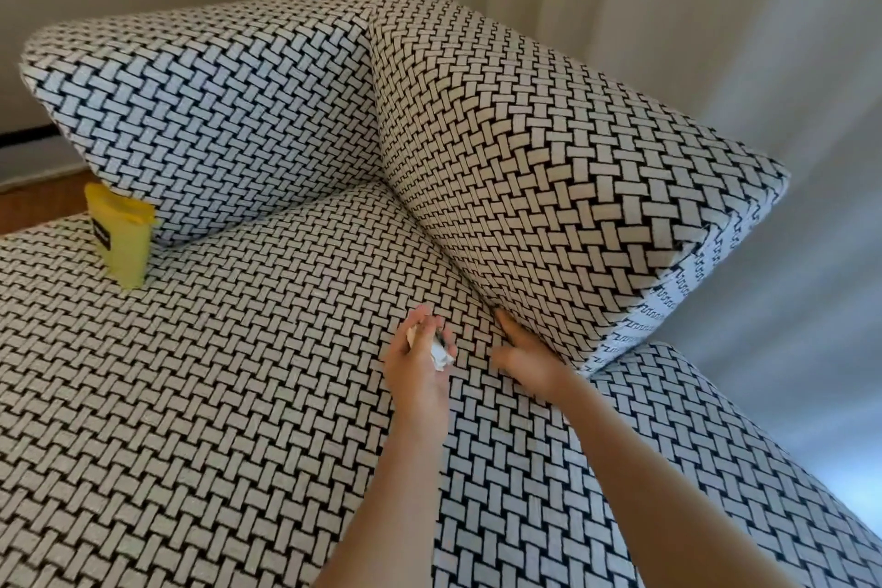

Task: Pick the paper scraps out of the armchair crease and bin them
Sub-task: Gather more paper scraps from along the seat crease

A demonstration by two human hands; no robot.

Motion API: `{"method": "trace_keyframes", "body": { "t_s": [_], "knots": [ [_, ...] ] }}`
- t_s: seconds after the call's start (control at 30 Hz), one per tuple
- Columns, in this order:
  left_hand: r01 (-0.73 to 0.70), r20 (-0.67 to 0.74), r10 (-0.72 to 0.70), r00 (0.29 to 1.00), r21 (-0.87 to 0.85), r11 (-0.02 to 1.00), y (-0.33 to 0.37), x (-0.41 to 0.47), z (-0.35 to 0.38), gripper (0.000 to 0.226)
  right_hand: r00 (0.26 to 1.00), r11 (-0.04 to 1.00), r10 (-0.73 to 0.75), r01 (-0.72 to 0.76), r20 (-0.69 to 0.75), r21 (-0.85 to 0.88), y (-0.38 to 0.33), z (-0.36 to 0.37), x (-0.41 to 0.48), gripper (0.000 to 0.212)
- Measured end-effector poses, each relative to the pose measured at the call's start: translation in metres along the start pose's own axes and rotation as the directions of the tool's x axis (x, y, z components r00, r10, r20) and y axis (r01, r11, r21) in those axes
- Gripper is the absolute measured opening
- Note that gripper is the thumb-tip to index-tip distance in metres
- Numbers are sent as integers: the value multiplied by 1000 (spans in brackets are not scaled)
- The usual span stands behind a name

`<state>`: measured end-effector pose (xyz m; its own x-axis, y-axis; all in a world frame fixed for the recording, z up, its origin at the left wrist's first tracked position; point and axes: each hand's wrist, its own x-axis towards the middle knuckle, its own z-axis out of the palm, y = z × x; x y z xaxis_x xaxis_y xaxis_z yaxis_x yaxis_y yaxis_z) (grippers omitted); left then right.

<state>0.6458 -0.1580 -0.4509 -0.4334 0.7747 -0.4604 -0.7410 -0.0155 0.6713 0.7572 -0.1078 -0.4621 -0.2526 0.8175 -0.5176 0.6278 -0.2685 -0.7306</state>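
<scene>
The armchair seat (215, 396) has a black-and-white woven pattern. Its crease (444, 253) runs between the seat and the right cushion (549, 158). My left hand (420, 363) hovers over the seat and holds crumpled white paper scraps (441, 356) in its curled fingers. My right hand (525, 349) lies at the near end of the crease, with its fingertips pushed in under the right cushion. Whatever lies in the crease is hidden. A small yellow bin (121, 239) stands upright on the seat at the far left, against the back cushion (215, 86).
Pale curtains (716, 14) hang to the right behind the chair. A wall and a strip of wooden floor (43, 201) show at the far left. The seat's right edge (763, 468) drops off near my right forearm.
</scene>
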Motion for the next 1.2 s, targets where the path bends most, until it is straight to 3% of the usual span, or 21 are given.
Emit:
{"method": "trace_keyframes", "body": {
  "t_s": [0.13,0.27,0.4,0.57,0.7,0.9,1.03,1.1,1.13,1.17,1.2],
  "knots": [
    [66,59,-67,996,24,998,7,0,-2,16,999,995,46,-46,6,87,-14,1,13,53],
    [115,69,-117,991,29,993,7,5,-4,14,1000,996,23,-25,17,90,-16,7,28,64],
    [122,106,-129,986,63,990,6,7,-7,13,999,991,15,-21,49,130,-18,6,30,61],
    [124,131,-130,983,59,991,5,9,-10,12,999,992,-43,45,-19,116,-8,7,32,57],
    [124,163,-130,978,50,991,1,14,-13,11,979,976,-180,190,-100,106,-10,13,25,50],
    [123,219,-125,968,24,992,0,17,-12,8,950,983,-180,163,-253,-87,-15,23,21,47],
    [170,186,-172,967,23,985,4,18,-10,15,860,942,-309,218,-405,-256,-28,38,16,44],
    [151,81,-159,984,101,983,8,22,-12,13,794,969,-204,248,-573,-3,-38,58,10,39],
    [121,52,-129,990,129,984,15,26,-12,15,795,914,-72,294,-603,278,-49,64,5,35],
    [82,40,-89,995,153,985,24,30,-14,18,838,756,52,322,-543,570,-61,70,0,29],
    [39,41,-48,998,189,981,34,33,-16,21,903,532,114,297,-415,793,-74,76,-6,25]
  ]
}}
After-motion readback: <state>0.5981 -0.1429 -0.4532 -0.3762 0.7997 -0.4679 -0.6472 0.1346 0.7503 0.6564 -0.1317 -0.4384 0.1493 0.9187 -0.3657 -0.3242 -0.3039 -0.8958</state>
